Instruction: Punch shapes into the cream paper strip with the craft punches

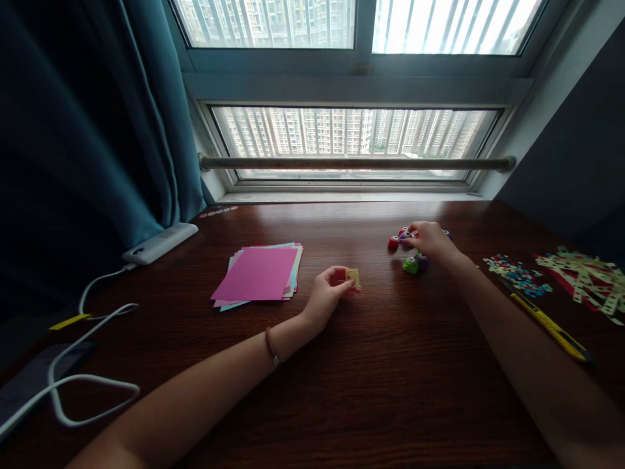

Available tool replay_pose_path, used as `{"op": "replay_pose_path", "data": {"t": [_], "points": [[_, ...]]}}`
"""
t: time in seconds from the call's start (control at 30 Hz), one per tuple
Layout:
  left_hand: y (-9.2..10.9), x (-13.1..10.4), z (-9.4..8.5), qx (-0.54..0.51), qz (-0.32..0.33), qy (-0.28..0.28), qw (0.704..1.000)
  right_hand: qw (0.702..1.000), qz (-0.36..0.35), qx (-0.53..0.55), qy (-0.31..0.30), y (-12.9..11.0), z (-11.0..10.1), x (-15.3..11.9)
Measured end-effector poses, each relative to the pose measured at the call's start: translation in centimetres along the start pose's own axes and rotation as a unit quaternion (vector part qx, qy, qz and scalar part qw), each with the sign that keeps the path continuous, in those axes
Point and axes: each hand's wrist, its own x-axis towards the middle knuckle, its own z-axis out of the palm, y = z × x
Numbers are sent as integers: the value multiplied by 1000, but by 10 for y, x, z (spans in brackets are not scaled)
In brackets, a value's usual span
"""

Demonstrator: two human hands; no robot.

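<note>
Near the middle of the table, my left hand (329, 294) pinches a small yellow piece (353, 278) between thumb and fingers. Farther back and to the right, my right hand (430, 240) reaches down over a cluster of small colored figures with eye-like dots. A red figure (393, 243) lies at the left of that cluster, and a green figure (411, 265) sits nearer to me beside a purple one (422, 262). The right fingertips are bent together at the figures; what lies between them is too small to make out.
A stack of colored paper (256, 273) lies left of my left hand. At the right are small colored bits (520, 275), pale strips (590, 277) and a yellow cutter (549, 326). A white power strip (161, 244), cable and phone (41, 374) lie left.
</note>
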Motion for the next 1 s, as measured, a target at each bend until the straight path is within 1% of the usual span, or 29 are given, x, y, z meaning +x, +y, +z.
{"op": "replay_pose_path", "data": {"t": [0.03,0.07,0.1,0.13,0.17,0.23,0.27,0.33,0.43,0.57,0.7,0.87,1.0], "points": [[0,0,0,-3,-3,-1,1000,999,-17,48,16,-9,1,-8],[0,0,0,-7,-6,-3,1000,988,-39,143,33,-18,5,-19],[0,0,0,-12,-9,-5,1000,964,-65,256,37,-28,11,-31],[0,0,0,-17,-11,-8,1000,933,-86,349,29,-38,19,-45],[0,-1,0,-24,-13,-10,1000,905,-95,413,22,-46,28,-58],[1,-1,0,-38,-16,-13,999,879,-89,469,5,-59,45,-82],[1,-2,0,-44,-17,-14,999,872,-83,482,1,-63,53,-91],[2,-3,-1,-53,-21,-15,998,870,-76,488,-4,-66,64,-101],[3,-3,-1,-50,-27,-12,998,864,-76,497,-8,-65,69,-103],[3,-2,0,-25,-23,-4,999,849,-85,522,-21,-65,68,-102],[2,-3,0,-5,-18,2,1000,851,-91,516,-19,-68,65,-104],[3,-4,1,18,-2,4,1000,843,-90,530,-30,-70,61,-107],[3,-4,1,27,3,8,1000,852,-112,511,-15,-69,60,-107]]}}
